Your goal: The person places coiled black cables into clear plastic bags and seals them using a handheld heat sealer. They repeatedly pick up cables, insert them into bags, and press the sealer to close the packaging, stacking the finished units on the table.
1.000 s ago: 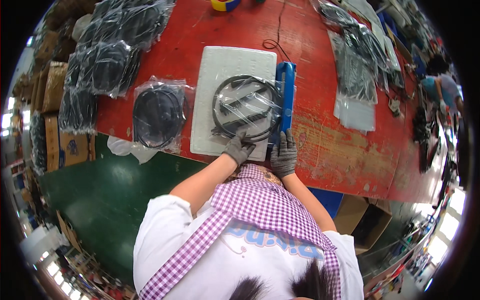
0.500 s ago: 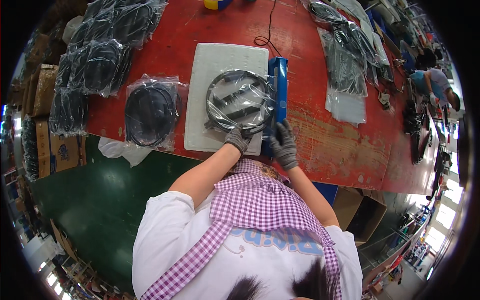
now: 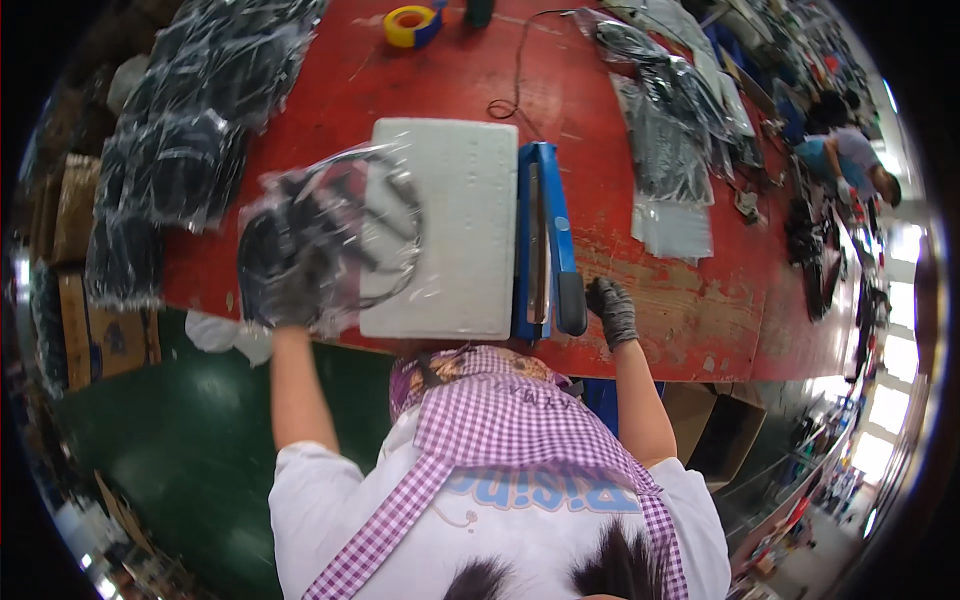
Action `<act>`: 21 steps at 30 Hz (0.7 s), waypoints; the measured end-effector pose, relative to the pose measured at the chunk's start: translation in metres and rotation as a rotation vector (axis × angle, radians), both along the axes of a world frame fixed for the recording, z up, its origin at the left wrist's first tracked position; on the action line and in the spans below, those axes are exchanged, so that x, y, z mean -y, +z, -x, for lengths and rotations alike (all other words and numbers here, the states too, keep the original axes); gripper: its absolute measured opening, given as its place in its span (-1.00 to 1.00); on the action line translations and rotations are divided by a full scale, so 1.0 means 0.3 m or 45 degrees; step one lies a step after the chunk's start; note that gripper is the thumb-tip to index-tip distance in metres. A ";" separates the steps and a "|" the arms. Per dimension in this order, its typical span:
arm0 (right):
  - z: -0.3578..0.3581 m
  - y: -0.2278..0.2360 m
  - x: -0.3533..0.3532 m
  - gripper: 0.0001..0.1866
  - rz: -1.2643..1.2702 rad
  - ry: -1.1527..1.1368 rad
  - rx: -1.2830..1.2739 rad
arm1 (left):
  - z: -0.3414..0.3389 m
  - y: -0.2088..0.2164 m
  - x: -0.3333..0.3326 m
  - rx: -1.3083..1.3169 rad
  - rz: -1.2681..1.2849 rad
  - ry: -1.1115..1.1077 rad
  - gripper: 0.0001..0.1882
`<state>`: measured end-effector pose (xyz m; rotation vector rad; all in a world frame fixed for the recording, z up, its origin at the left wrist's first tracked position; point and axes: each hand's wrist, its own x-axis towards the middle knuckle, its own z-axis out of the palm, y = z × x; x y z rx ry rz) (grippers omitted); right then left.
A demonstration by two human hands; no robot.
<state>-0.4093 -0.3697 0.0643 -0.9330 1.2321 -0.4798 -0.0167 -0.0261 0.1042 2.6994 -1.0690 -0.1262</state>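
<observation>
My left hand (image 3: 297, 290), in a grey glove and smeared by motion, grips the lower edge of a clear plastic bag with a coiled black cable (image 3: 405, 205). The bag hangs partly over the white foam board (image 3: 455, 240) and partly over another bagged coil (image 3: 258, 250) on the table's left, which it mostly covers. A blue bar-shaped bag sealer (image 3: 530, 235) stands along the board's right side, its arm swung apart from its base. Just right of the sealer's black handle (image 3: 571, 303) is my gloved right hand (image 3: 612, 312), fingers curled, with nothing seen in them.
Many bagged cables (image 3: 185, 165) are piled at the red table's (image 3: 460, 75) left. Flat clear bags (image 3: 670, 215) and more bagged parts lie at the right. A yellow and blue tape roll (image 3: 410, 27) sits at the far edge. A co-worker (image 3: 845, 160) bends over at the far right.
The bagged cable has moved left with my left hand, from the foam board toward the other bag. The sealer's arm has opened out. My right hand has shifted right and its fingers have curled.
</observation>
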 end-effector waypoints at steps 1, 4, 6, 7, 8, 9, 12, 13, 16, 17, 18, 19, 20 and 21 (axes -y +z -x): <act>-0.013 0.003 0.000 -0.80 -0.050 0.036 -0.030 | -0.150 -0.115 -0.151 -0.060 0.573 -0.226 -0.51; 0.007 -0.025 0.036 -0.79 -0.191 0.028 -0.062 | -0.302 0.024 -0.275 -0.660 0.672 0.019 -0.69; 0.020 -0.062 0.066 -0.76 -0.239 0.019 -0.076 | -0.417 0.006 -0.337 -0.616 0.319 0.112 -0.76; 0.021 -0.071 0.089 -0.75 -0.246 0.026 -0.081 | -0.462 -0.026 -0.345 -0.642 0.123 0.279 -0.72; 0.024 -0.077 0.112 -0.74 -0.252 0.027 -0.089 | -0.509 -0.063 -0.349 -0.675 -0.090 0.427 -0.65; 0.016 -0.081 0.134 -0.73 -0.261 0.039 -0.091 | -0.561 -0.156 -0.407 -0.487 -0.402 0.436 -0.54; 0.015 -0.052 0.241 -0.71 -0.256 0.068 -0.053 | -0.541 -0.268 -0.416 -0.475 -0.244 0.723 -0.54; 0.016 -0.039 0.298 -0.69 -0.282 0.024 -0.025 | -0.528 -0.269 -0.424 -0.480 -0.234 0.708 -0.54; 0.020 -0.013 0.521 -0.62 -0.361 -0.099 0.070 | -0.421 -0.205 -0.278 0.001 -0.556 1.060 -0.45; 0.025 -0.008 0.612 -0.60 -0.383 -0.153 0.118 | -0.332 -0.134 -0.179 0.098 -0.513 1.087 -0.45; 0.018 -0.008 0.717 -0.60 -0.396 -0.195 0.209 | -0.289 -0.083 -0.103 0.200 -0.464 1.126 -0.44; -0.007 -0.003 0.834 -0.59 -0.410 -0.215 0.307 | -0.262 -0.168 -0.144 0.455 -0.276 0.919 -0.44; 0.002 -0.014 0.934 -0.59 -0.419 -0.275 0.390 | -0.130 -0.070 0.034 0.356 -0.275 0.717 -0.45; -0.029 -0.016 1.034 -0.59 -0.412 -0.345 0.374 | -0.018 -0.023 0.115 0.457 -0.301 0.359 -0.43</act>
